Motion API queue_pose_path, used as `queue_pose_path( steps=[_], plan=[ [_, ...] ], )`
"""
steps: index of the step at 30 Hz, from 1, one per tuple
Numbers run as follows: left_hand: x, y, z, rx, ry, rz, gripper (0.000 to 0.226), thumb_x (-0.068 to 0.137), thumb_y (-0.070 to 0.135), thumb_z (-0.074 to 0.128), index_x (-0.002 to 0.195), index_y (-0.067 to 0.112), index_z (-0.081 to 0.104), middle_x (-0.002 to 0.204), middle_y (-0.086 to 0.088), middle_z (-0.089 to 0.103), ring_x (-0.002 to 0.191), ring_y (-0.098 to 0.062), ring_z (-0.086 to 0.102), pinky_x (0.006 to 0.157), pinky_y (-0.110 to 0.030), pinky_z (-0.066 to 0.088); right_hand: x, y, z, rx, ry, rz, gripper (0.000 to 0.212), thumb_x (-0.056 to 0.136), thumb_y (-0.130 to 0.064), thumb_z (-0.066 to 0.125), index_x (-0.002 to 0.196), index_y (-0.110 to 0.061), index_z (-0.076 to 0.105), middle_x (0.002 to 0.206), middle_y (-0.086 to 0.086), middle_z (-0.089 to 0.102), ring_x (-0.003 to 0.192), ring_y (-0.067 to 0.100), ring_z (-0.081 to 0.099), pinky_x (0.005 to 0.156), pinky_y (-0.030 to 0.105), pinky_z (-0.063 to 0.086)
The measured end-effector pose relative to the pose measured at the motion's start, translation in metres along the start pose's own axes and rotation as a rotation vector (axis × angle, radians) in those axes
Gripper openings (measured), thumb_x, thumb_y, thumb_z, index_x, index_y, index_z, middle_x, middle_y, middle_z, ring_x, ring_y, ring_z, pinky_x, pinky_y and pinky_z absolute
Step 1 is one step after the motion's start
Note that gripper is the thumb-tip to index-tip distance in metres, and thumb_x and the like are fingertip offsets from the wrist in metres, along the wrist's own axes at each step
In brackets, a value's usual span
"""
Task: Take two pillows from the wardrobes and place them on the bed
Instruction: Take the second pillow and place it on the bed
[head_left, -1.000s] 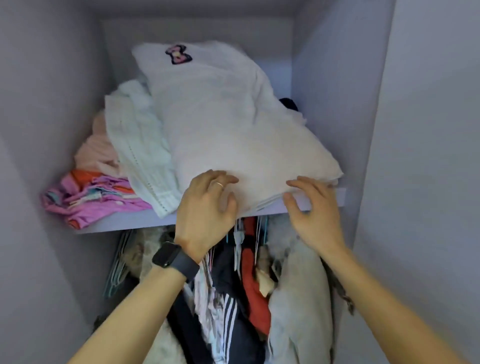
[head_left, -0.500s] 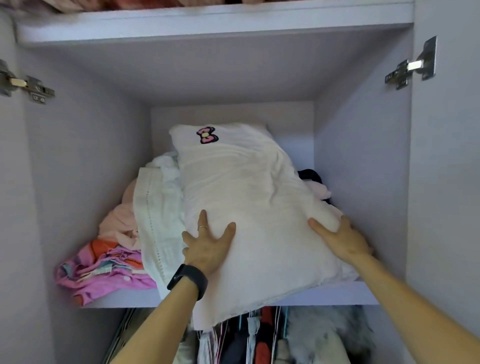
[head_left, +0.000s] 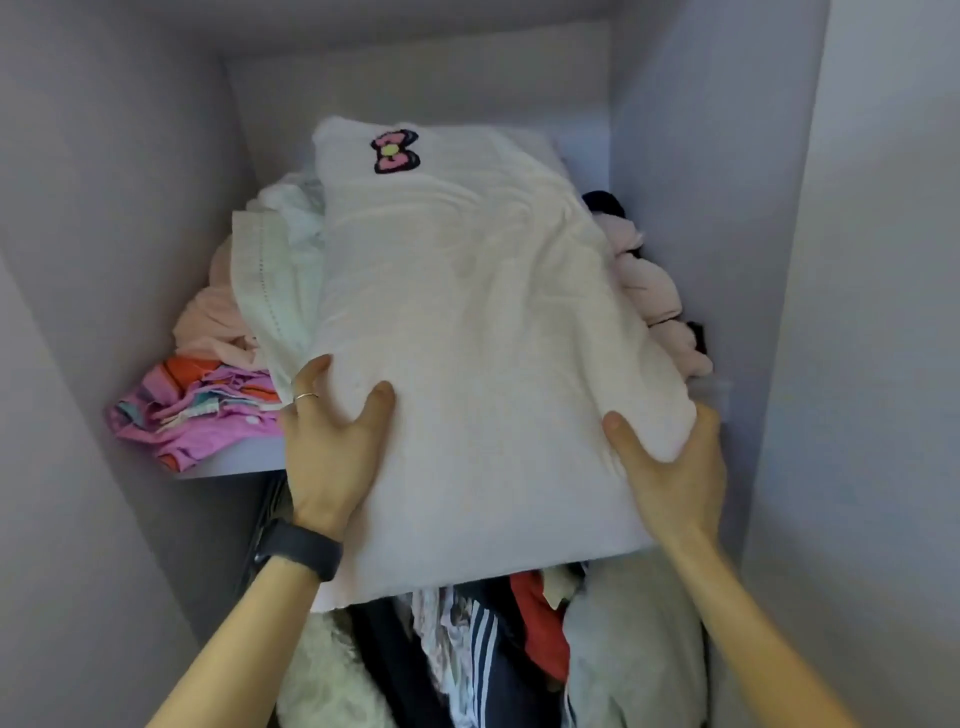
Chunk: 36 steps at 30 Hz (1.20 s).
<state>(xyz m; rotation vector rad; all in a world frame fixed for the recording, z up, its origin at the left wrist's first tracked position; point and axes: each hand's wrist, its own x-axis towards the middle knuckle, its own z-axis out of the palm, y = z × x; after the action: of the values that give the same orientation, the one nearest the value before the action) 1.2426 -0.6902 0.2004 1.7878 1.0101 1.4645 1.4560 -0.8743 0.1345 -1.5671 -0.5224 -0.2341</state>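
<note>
Two hands, the left hand (head_left: 332, 447) and right hand (head_left: 670, 478), have fingers clamped on the soft white pillow with a pink bow (head_left: 467, 338), half off the wardrobe shelf (head_left: 234, 460). No pillow looks delivered to the bed yet.

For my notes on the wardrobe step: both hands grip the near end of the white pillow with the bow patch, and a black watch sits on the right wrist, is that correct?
Not quite. In the head view the black watch sits on the left wrist, not the right. The rest holds: the left hand and the right hand both grip the near end of the white pillow with the bow patch.
</note>
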Motion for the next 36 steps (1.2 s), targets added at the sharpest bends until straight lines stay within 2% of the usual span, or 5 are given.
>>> queue_pose_path(
  steps=[8,13,22,28,36],
  plan=[
    [-0.004,-0.019,0.012,0.078,-0.004,-0.036,0.075,0.079,0.064,0.056,0.144,0.035,0.031,0.147,-0.015,0.037,0.137,-0.033,0.034,0.111,-0.046,0.031,0.005,-0.002,-0.002,-0.23,-0.089,0.001,0.097,0.071,-0.085,0.042,0.15,-0.032,0.024,0.154,0.006,0.035,0.14,0.031,0.033,0.112,0.057,0.026],
    [0.049,0.021,0.019,0.192,-0.095,-0.029,0.074,0.083,0.068,0.054,0.146,0.04,0.029,0.151,-0.014,0.033,0.139,-0.037,0.031,0.112,-0.049,0.027,0.073,-0.06,0.024,-0.262,-0.283,-0.114,0.089,0.079,-0.083,0.043,0.153,-0.04,0.018,0.158,0.004,0.03,0.144,0.029,0.03,0.113,0.049,0.03],
    [0.117,0.059,0.05,0.369,-0.167,-0.108,0.083,0.081,0.083,0.036,0.152,0.046,0.015,0.157,-0.014,0.025,0.139,-0.041,0.03,0.114,-0.055,0.025,0.171,-0.11,0.089,-0.481,-0.529,-0.081,0.091,0.068,-0.097,0.026,0.148,-0.061,0.001,0.168,-0.001,-0.003,0.153,0.033,0.009,0.12,0.055,0.019],
    [0.115,0.038,0.074,0.438,-0.088,-0.128,0.09,0.072,0.093,0.028,0.15,0.056,0.002,0.159,-0.015,0.023,0.14,-0.04,0.031,0.112,-0.054,0.025,0.168,-0.066,0.116,-0.444,-0.445,-0.047,0.094,0.062,-0.101,0.029,0.144,-0.065,0.001,0.163,0.007,0.02,0.143,0.037,0.032,0.114,0.052,0.031],
    [0.108,0.022,0.085,0.409,0.101,-0.04,0.085,0.076,0.088,0.036,0.15,0.05,0.019,0.136,-0.018,0.041,0.128,-0.037,0.041,0.105,-0.05,0.034,0.165,-0.061,0.122,-0.35,-0.307,-0.12,0.077,0.073,-0.082,0.055,0.14,-0.06,0.024,0.136,0.012,0.039,0.119,0.038,0.05,0.099,0.042,0.043]
  ],
)
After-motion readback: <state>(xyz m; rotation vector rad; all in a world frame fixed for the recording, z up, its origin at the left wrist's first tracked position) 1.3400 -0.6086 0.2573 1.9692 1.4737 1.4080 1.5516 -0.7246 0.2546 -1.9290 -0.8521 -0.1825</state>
